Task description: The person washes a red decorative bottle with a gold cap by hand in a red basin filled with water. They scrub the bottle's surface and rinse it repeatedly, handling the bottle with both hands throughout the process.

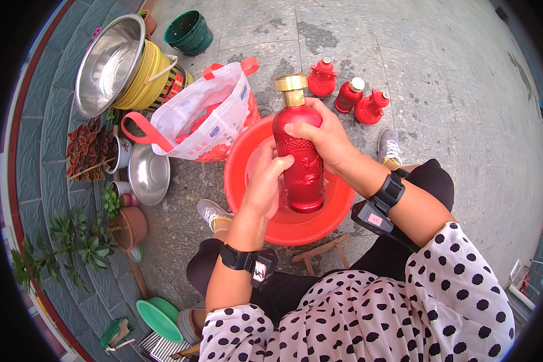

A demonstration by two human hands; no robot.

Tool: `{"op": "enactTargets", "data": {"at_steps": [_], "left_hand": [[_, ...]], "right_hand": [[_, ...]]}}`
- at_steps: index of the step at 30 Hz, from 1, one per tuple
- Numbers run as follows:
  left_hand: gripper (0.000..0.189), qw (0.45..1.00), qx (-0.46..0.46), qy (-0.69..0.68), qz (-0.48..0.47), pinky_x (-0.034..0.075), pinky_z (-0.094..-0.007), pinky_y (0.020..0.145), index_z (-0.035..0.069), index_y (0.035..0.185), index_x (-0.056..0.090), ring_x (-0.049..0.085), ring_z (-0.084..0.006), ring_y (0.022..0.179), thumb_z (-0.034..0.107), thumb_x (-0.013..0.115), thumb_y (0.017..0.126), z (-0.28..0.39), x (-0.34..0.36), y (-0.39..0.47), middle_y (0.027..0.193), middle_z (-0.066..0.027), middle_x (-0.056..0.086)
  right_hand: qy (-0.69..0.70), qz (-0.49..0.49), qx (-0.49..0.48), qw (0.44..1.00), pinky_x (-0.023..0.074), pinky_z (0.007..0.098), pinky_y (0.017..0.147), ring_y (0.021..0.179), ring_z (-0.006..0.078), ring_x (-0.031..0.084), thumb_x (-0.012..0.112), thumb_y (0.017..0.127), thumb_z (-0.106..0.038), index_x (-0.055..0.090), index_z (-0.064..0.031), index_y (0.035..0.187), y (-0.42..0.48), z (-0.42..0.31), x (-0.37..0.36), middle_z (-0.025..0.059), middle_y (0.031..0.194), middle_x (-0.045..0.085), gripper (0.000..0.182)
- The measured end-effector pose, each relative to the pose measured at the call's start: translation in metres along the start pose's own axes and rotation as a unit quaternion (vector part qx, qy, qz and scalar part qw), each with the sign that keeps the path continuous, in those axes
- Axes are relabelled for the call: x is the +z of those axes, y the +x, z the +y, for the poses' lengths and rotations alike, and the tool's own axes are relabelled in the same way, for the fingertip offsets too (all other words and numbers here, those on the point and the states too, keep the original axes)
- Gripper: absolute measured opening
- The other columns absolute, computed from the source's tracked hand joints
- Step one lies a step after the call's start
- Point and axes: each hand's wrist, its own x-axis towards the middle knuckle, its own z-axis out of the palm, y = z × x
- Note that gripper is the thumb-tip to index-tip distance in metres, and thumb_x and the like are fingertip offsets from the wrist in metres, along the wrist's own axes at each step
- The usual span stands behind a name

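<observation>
Both my hands hold a red embossed glass bottle with a gold cap, upright in view, over a round red plastic basin. My left hand grips its left side, thumb across the lower middle. My right hand wraps the upper right side, thumb below the bottle's shoulder. Whether the bottle's base touches the basin cannot be told. Beyond the basin stand a red bottle with a pale gold cap and two red ornate bottles. A white bag with red handles, with red things inside, stands against the basin's left.
At the left are a large steel basin by yellow buckets, a smaller steel bowl and potted plants. A dark green pot stands farther off. Near my legs are a wooden stool and green basins.
</observation>
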Motion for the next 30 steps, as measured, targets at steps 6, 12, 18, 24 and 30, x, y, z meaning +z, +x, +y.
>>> {"op": "enactTargets", "data": {"at_steps": [6, 12, 18, 24, 30], "left_hand": [[0.055, 1.000, -0.017, -0.011, 0.005, 0.042, -0.0211, 0.052, 0.009, 0.131, 0.038, 0.057, -0.0101, 0.081, 0.012, 0.052, 0.078, 0.008, 0.006, -0.004, 0.108, -0.0051, 0.056], [0.067, 0.999, 0.002, 0.045, -0.013, 0.040, -0.0222, 0.058, 0.008, 0.135, 0.034, 0.056, -0.0108, 0.082, 0.006, 0.053, 0.071, 0.004, -0.002, -0.001, 0.111, -0.0061, 0.054], [0.072, 0.998, -0.011, 0.048, -0.033, 0.043, -0.0345, 0.098, 0.003, 0.139, 0.029, 0.051, -0.0204, 0.113, -0.001, 0.053, 0.071, 0.003, -0.002, -0.003, 0.125, -0.0123, 0.047], [0.061, 0.998, 0.016, 0.056, -0.011, 0.048, -0.0311, 0.089, 0.002, 0.135, 0.037, 0.055, -0.0185, 0.110, 0.004, 0.053, 0.076, -0.005, -0.003, 0.002, 0.118, -0.0107, 0.054], [0.060, 0.980, 0.061, 0.183, -0.044, 0.043, -0.0344, 0.099, -0.002, 0.134, 0.038, 0.054, -0.0198, 0.114, -0.002, 0.055, 0.077, -0.002, -0.004, 0.001, 0.122, -0.0134, 0.054]], "right_hand": [[0.026, 0.002, 0.012, 1.000, 0.0539, 0.0327, 0.077, 0.089, 0.0175, 0.062, 0.073, 0.076, -0.011, 0.044, -0.0017, 0.121, 0.000, -0.001, -0.001, 0.0110, 0.103, 0.059, 0.054], [0.043, 0.008, 0.010, 0.999, 0.0551, 0.0321, 0.073, 0.086, 0.0185, 0.063, 0.075, 0.074, -0.013, 0.043, 0.0001, 0.121, 0.004, 0.000, -0.003, 0.0124, 0.100, 0.060, 0.059], [0.040, 0.025, 0.023, 0.999, 0.0551, 0.0320, 0.072, 0.085, 0.0182, 0.063, 0.076, 0.073, -0.014, 0.043, 0.0001, 0.120, 0.002, -0.003, -0.002, 0.0118, 0.099, 0.060, 0.060], [0.011, 0.027, 0.034, 0.999, 0.0542, 0.0346, 0.079, 0.090, 0.0189, 0.062, 0.074, 0.076, -0.014, 0.043, -0.0021, 0.123, 0.001, 0.001, -0.001, 0.0115, 0.105, 0.058, 0.058], [-0.040, 0.038, 0.022, 0.998, 0.0545, 0.0333, 0.076, 0.088, 0.0187, 0.063, 0.076, 0.073, -0.013, 0.044, -0.0011, 0.121, 0.001, 0.004, -0.003, 0.0124, 0.103, 0.059, 0.059]]}}
